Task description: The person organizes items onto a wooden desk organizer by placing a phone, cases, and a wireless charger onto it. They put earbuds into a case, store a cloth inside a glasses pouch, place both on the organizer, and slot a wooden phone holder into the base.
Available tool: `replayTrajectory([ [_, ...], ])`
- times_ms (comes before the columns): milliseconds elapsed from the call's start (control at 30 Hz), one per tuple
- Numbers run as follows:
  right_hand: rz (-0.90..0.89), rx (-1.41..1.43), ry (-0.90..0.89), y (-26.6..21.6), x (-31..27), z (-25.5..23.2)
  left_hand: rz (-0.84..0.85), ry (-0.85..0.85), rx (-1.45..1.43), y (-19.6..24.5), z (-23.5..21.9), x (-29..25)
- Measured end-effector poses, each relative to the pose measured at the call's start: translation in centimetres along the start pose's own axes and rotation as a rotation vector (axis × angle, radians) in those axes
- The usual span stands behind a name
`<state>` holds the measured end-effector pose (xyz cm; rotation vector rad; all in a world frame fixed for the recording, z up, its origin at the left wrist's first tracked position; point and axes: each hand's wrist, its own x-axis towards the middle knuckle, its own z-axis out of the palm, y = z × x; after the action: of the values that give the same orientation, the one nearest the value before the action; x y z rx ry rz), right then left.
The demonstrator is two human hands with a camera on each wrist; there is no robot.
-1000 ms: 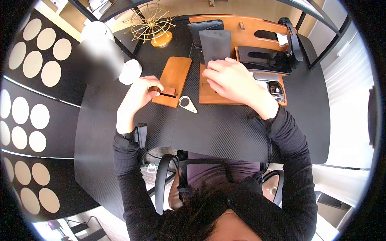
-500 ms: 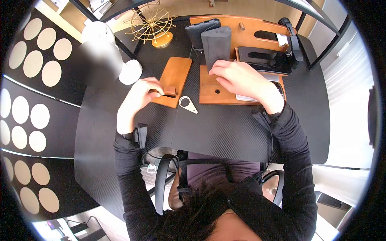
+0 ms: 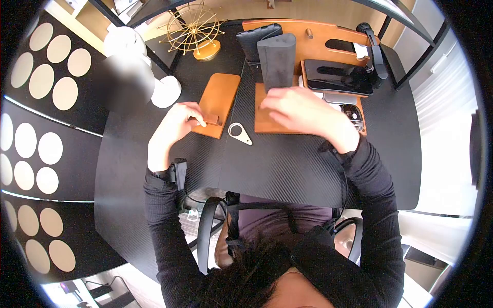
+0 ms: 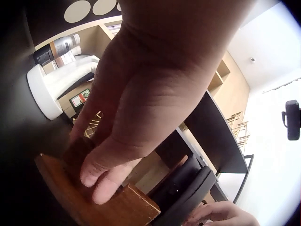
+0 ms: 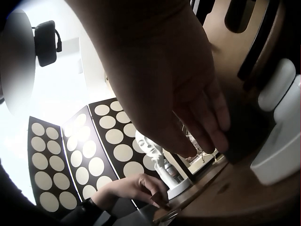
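In the head view my left hand point(image 3: 173, 126) pinches the small raised block point(image 3: 211, 120) near the front end of a brown wooden board point(image 3: 221, 92). The left wrist view has thumb and fingertip over the board's wooden ledge point(image 4: 127, 207). My right hand point(image 3: 305, 113) hovers with relaxed fingers over the base of a wooden desk organizer point(image 3: 264, 123). Its fingertips are right by the lower end of a dark grey case point(image 3: 277, 59), which stands upright on the organizer. Seen from the right wrist, these fingers overlap the dark case's edge, nothing gripped between them.
Between the hands lies a pale ring-shaped piece point(image 3: 247, 138). Behind stand a black case point(image 3: 252, 45) and a gold wheel ornament point(image 3: 207, 51). A black phone point(image 3: 336, 77), a glossy dark round item point(image 3: 353, 116) and a black headset-like band point(image 3: 378, 64) occupy the organizer's right side.
The grey case has shifted slightly back and up, and my right hand has drawn down away from it. My left hand has moved the wooden board slightly to the left.
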<state>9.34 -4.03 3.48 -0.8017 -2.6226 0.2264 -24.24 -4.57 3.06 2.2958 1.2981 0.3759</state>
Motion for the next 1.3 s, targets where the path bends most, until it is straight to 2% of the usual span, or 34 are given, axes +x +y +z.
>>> replayTrajectory([
  [100,-0.048,0.100,-0.056,-2.3,0.1,2.1,0.049,0.043,0.128,0.2,0.2,0.0],
  [167,-0.137,0.050,-0.039,-3.7,0.5,3.5,0.054,0.065,0.188,0.5,0.4,0.1],
  [367,-0.100,-0.079,0.015,-5.3,1.2,5.7,-0.041,0.130,0.353,1.4,0.4,-0.2],
  [433,-0.068,-0.087,-0.036,-5.3,2.0,6.6,-0.054,0.135,0.382,1.2,0.4,0.0],
  [500,-0.065,-0.132,-0.151,-5.0,3.0,7.1,-0.045,0.127,0.302,1.3,0.3,-0.1],
  [533,-0.093,-0.152,-0.043,-5.2,3.5,7.5,-0.040,0.115,0.218,1.6,0.1,-0.2],
  [700,-0.092,-0.133,-0.054,-5.0,3.7,7.5,0.021,0.063,0.095,2.9,0.3,-0.2],
  [800,-0.115,0.039,-0.069,-4.7,3.8,7.2,-0.213,0.058,0.176,3.5,0.8,0.2],
  [833,-0.111,0.037,-0.068,-4.7,3.8,7.0,-0.209,0.057,0.176,3.4,0.9,0.3],
  [933,-0.136,0.137,0.011,-4.7,3.7,6.2,-0.179,0.109,0.265,2.9,1.4,0.4],
  [1000,-0.109,0.176,0.233,-5.1,3.9,3.2,-0.189,0.114,0.275,2.6,1.6,0.2],
  [1033,-0.041,0.174,0.222,-5.0,3.9,0.8,-0.194,0.113,0.274,2.5,1.8,0.0],
  [1100,-0.001,0.093,0.450,-3.7,3.7,-3.5,-0.139,0.239,0.347,2.2,2.0,0.0],
  [1133,0.031,0.110,0.578,-3.1,3.4,-5.8,-0.231,0.211,0.387,1.8,2.0,0.1],
  [1167,0.071,0.089,0.699,-1.9,2.9,-7.1,-0.231,0.214,0.385,1.9,2.1,0.0],
  [1200,0.200,0.090,0.753,-1.8,2.3,-8.7,-0.383,0.187,0.383,2.2,2.1,0.0],
  [1233,0.292,0.037,0.772,-0.9,1.8,-9.4,-0.533,0.158,0.380,2.5,2.2,0.0],
  [1267,0.308,-0.065,0.768,0.5,1.3,-9.4,-0.529,0.155,0.379,2.9,2.1,0.3],
  [1300,0.324,-0.167,0.765,1.9,1.0,-9.0,-0.600,0.093,0.324,3.3,1.9,0.6],
])
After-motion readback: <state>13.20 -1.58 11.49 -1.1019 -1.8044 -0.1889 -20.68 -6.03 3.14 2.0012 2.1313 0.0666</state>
